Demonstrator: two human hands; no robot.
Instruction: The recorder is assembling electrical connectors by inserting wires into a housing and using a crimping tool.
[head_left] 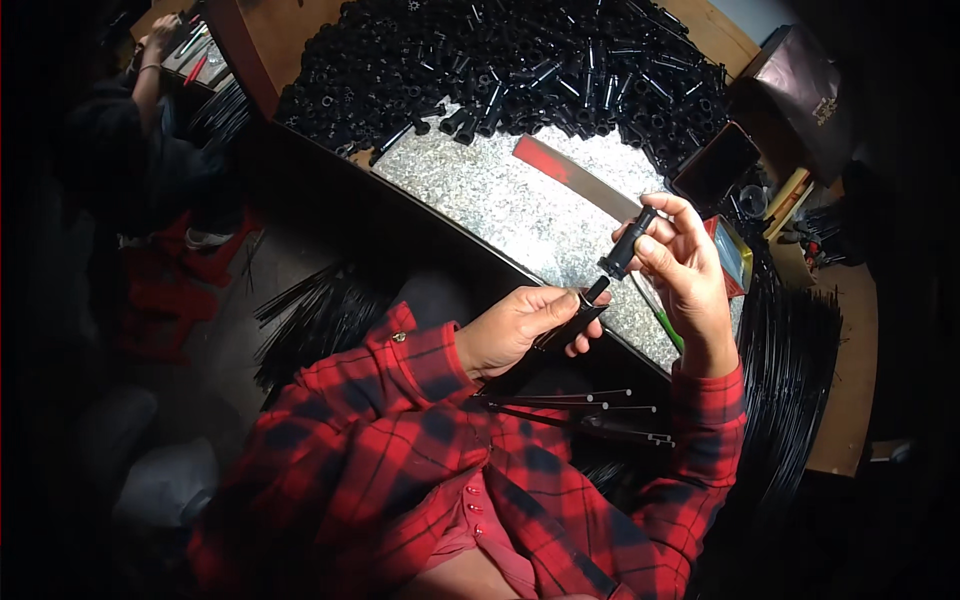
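My left hand (518, 327) is closed around a slim black rod (597, 291), whose end points up and to the right. My right hand (690, 268) grips a black cylindrical fitting (629, 244) between thumb and fingers. The fitting's lower end is close to the rod's tip, roughly in line with it; whether the two touch I cannot tell. Both hands are over the near edge of a speckled work surface (450, 185). Beyond them lies a large heap of similar black tubular parts (520, 70).
A flat bar with a red end (545, 160) lies beyond my hands. At right are a dark phone (715, 163), a red-edged box (735, 255) and long black rods (785, 370). More rods (570, 405) cross my lap. A co-worker's hand (160, 35) shows upper left, above red stools (170, 300).
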